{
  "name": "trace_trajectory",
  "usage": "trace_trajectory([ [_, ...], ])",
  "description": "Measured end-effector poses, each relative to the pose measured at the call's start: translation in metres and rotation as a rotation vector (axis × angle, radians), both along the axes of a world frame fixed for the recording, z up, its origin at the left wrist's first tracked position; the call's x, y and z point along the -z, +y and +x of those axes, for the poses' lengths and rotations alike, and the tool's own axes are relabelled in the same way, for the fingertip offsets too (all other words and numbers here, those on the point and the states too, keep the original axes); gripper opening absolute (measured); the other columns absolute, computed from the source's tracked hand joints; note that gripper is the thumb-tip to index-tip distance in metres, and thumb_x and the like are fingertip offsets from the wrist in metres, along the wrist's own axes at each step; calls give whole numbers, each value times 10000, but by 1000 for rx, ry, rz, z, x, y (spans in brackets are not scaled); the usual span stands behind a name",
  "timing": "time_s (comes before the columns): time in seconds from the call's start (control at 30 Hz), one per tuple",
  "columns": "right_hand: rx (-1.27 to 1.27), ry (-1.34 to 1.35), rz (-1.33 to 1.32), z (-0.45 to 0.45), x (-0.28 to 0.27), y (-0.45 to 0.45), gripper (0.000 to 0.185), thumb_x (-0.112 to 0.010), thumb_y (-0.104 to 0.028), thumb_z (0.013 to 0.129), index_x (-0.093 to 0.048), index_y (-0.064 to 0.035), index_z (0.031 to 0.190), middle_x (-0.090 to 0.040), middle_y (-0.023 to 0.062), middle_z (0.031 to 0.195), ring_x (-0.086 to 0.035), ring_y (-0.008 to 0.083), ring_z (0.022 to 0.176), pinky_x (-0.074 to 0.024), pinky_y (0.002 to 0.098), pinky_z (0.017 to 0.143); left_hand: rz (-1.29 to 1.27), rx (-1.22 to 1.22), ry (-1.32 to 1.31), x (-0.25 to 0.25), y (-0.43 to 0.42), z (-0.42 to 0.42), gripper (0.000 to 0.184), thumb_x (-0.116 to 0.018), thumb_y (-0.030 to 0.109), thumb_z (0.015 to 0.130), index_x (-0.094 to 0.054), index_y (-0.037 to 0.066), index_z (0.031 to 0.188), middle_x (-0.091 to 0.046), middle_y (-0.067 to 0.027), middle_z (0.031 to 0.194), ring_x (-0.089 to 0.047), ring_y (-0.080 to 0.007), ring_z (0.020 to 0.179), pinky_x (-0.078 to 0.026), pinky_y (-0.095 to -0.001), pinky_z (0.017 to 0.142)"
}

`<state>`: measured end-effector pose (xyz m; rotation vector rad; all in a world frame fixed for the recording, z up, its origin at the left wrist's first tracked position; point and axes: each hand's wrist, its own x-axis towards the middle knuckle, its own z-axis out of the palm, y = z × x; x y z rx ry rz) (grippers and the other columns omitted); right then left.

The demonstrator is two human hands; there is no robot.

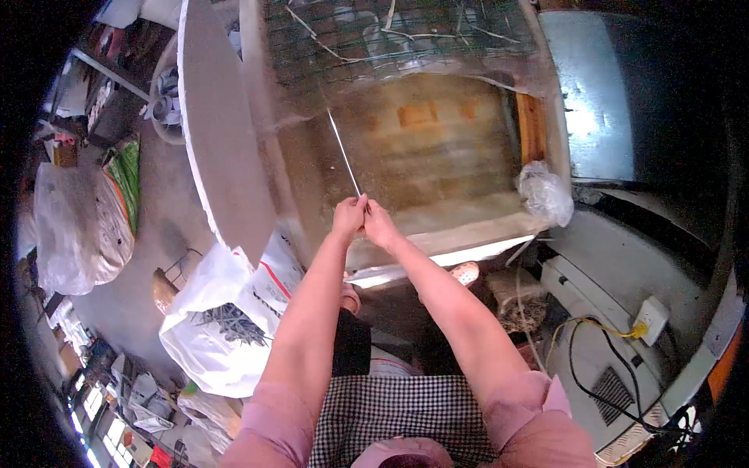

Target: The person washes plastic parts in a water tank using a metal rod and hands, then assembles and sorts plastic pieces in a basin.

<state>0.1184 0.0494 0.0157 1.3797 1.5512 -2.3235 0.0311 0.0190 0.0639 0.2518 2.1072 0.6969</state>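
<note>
Both arms reach forward over a large pale-rimmed tub (437,240). My left hand (347,217) and my right hand (379,225) meet near its front rim, fingers wrapped round the near end of a thin shiny metal rod (343,152). The rod points away from me, slanting slightly left across the tub's brownish inside. Its far tip lies near the edge of a dark green mesh (351,62) that covers the back of the tub. Thin pale strands lie on the mesh. What the fingers cover of the rod is hidden.
A clear crumpled plastic bag (544,193) hangs at the tub's right front corner. To the left rise a grey panel (222,132) and a white sack (214,351) of dark pieces. At right, a white socket box (651,318) has yellow and black cables. A slippered foot (465,272) is below.
</note>
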Motion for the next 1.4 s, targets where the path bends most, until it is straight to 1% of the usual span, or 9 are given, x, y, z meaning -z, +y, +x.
trace_trajectory([
  [0.03,-21,46,159,9,-4,-1,303,-479,-131,893,-420,-5,1162,-593,179,949,-593,254,859,-493,366,699,-23,-109,-182,-10,10,5,380,-559,345,859,-616,-14,751,-619,-117,700,-579,-159,603,-464,-315,554],
  [0.13,340,177,-289,33,-51,11,304,-481,-140,897,-427,-12,1168,-558,146,1087,-574,243,942,-486,350,760,-41,-124,-199,-10,21,18,291,-576,267,845,-618,8,721,-600,-77,666,-563,-149,573,-442,-277,515],
  [0.27,184,220,-123,65,-102,41,326,-481,-168,911,-414,-22,1195,-511,114,1175,-551,212,1023,-472,330,816,27,-332,-348,-45,25,30,195,-565,174,827,-610,12,729,-596,-72,666,-567,-160,575,-432,-269,495],
  [0.33,201,167,-346,78,-176,70,358,-446,-207,946,-398,-5,1238,-536,124,1137,-521,203,1088,-451,328,880,98,-482,-453,-85,30,40,132,-554,112,802,-600,-5,762,-606,-92,694,-575,-184,589,-447,-289,495],
  [0.63,297,160,123,135,-258,121,268,-525,-142,904,-510,18,1119,-593,126,999,-631,178,840,-482,269,719,413,-965,-1019,-259,65,52,217,-445,14,864,-437,-81,1059,-560,-223,928,-383,-105,521,-316,-155,392],
  [0.8,386,159,40,167,-324,143,255,-521,-139,901,-515,19,1101,-591,87,923,-625,149,797,-484,255,663,539,-1035,-1302,-363,83,15,311,-407,13,907,-302,-126,1164,-522,-197,909,-407,-98,522,-385,-160,409],
  [1.0,158,-34,406,207,-363,154,259,-542,-149,886,-532,-5,1101,-592,98,988,-605,163,851,-483,262,696,440,-894,-1123,-439,69,1,305,-436,79,924,-342,-124,1131,-536,-155,854,-454,-78,536,-427,-130,397],
  [1.2,193,-134,546,242,-414,142,234,-539,-144,879,-564,19,1045,-611,88,894,-590,132,795,-480,254,644,234,-356,-920,-439,-2,9,230,-462,163,935,-509,-61,916,-566,-77,707,-500,-47,472,-429,-135,366],
  [1.4,202,-107,531,239,-461,127,212,-522,-128,887,-572,13,1037,-593,61,890,-573,118,751,-468,232,637,224,-430,-985,-468,-24,-5,303,-407,184,955,-485,-105,1004,-564,-63,692,-476,-55,458,-418,-134,377],
])
